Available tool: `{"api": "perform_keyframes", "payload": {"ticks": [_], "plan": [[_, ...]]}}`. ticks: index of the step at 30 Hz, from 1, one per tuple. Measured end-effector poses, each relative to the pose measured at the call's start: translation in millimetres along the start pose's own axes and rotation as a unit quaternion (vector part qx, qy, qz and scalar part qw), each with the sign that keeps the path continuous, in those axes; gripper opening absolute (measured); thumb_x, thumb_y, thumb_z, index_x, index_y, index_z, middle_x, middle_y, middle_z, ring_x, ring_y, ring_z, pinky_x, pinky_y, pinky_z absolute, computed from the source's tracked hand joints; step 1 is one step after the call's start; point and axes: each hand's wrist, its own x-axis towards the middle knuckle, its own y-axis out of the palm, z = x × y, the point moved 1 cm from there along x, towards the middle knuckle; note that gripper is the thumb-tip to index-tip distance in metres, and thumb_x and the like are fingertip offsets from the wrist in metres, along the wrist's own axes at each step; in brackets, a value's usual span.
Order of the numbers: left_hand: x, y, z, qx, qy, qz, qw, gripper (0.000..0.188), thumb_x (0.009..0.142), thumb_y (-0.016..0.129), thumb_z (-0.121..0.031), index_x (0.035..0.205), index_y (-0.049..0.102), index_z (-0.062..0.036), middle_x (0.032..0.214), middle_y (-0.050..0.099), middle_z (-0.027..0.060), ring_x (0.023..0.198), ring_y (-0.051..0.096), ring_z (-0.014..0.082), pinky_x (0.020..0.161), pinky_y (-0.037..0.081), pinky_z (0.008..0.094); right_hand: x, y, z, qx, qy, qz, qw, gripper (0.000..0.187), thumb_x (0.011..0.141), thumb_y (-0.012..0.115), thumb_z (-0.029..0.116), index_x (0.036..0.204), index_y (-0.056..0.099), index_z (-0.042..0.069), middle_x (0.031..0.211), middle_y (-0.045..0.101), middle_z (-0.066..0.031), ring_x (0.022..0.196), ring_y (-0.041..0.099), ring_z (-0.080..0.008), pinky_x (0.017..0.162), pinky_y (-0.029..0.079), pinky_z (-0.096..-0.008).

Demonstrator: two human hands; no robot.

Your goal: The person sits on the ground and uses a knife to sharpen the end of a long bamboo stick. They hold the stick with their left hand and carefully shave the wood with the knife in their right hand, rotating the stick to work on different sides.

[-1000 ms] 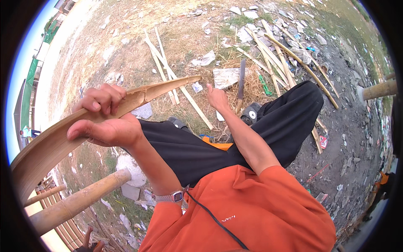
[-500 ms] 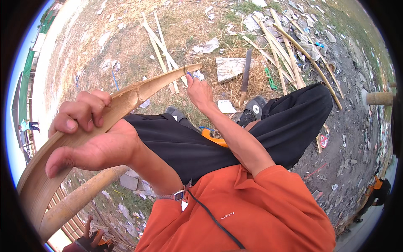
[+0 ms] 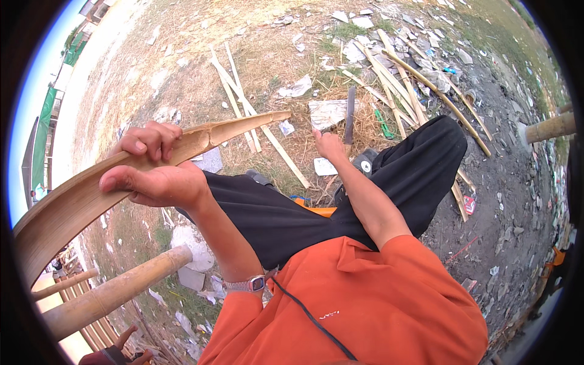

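A long split bamboo piece (image 3: 79, 198) runs from the lower left up to a tapered tip (image 3: 277, 115) in front of me. My left hand (image 3: 161, 164) grips it, fingers over the far edge and thumb along the near side. My right hand (image 3: 330, 146) is beyond the tip, apart from the bamboo. Its thumb points up and its other fingers are mostly hidden, so what it holds, if anything, does not show. Just right of it lies a machete (image 3: 350, 115) with a dark blade, leaning across a pale block (image 3: 331, 114).
Bamboo strips (image 3: 398, 85) lie at the far right, with more strips (image 3: 237, 97) at the far left. A thick bamboo pole (image 3: 121, 292) extends at lower left. An orange tool (image 3: 322, 212) lies between my legs. A green object (image 3: 383, 125) and scattered litter are on the ground.
My right hand has left the bamboo tip and moved right, toward the machete. My left hand still grips the bamboo, now higher and farther right in view; the bamboo lies flatter.
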Motion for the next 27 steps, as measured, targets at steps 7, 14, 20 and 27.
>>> {"api": "perform_keyframes", "payload": {"ticks": [7,14,20,27], "plan": [[0.4,4.8,5.2,-0.009,0.002,0.009,1.000,0.060,0.087,0.030,-0.067,0.069,0.036,-0.0093,0.053,0.026,-0.0002,0.042,0.024,0.0101,0.041,0.025,0.0253,-16.1,-18.6,58.9,0.218,-0.104,0.045,0.969,0.063,0.093,0.032,0.050,0.085,0.065,-0.002,0.085,0.061,-0.0302,0.088,0.058,-0.0444,0.080,0.043,-0.0498],[4.1,-13.4,10.2,-0.166,-0.035,0.145,0.975,0.062,0.083,0.030,-0.071,0.071,0.035,-0.0094,0.056,0.027,-0.0001,0.043,0.023,0.0108,0.041,0.022,0.0282,-48.0,-33.3,101.0,0.138,-0.134,-0.013,0.981,0.057,0.094,0.032,0.045,0.083,0.065,-0.001,0.075,0.061,-0.0288,0.078,0.059,-0.0454,0.074,0.045,-0.0516],[8.4,-13.1,14.0,-0.201,-0.040,0.167,0.964,0.062,0.083,0.030,-0.071,0.073,0.034,-0.0093,0.057,0.027,0.0002,0.044,0.023,0.0116,0.042,0.023,0.0282,-29.6,-12.3,85.5,0.077,-0.112,-0.027,0.990,0.058,0.094,0.032,0.045,0.085,0.064,-0.002,0.076,0.060,-0.0309,0.077,0.061,-0.0457,0.072,0.047,-0.0518],[34.0,-15.7,23.2,-0.046,-0.049,0.068,0.995,0.065,0.082,0.027,-0.073,0.066,0.032,-0.0109,0.053,0.024,-0.0004,0.045,0.021,0.0116,0.043,0.023,0.0276,-3.0,8.2,89.9,0.075,-0.138,-0.026,0.987,0.060,0.095,0.030,0.047,0.082,0.063,-0.002,0.074,0.062,-0.0265,0.069,0.061,-0.0406,0.066,0.048,-0.0490]]}}
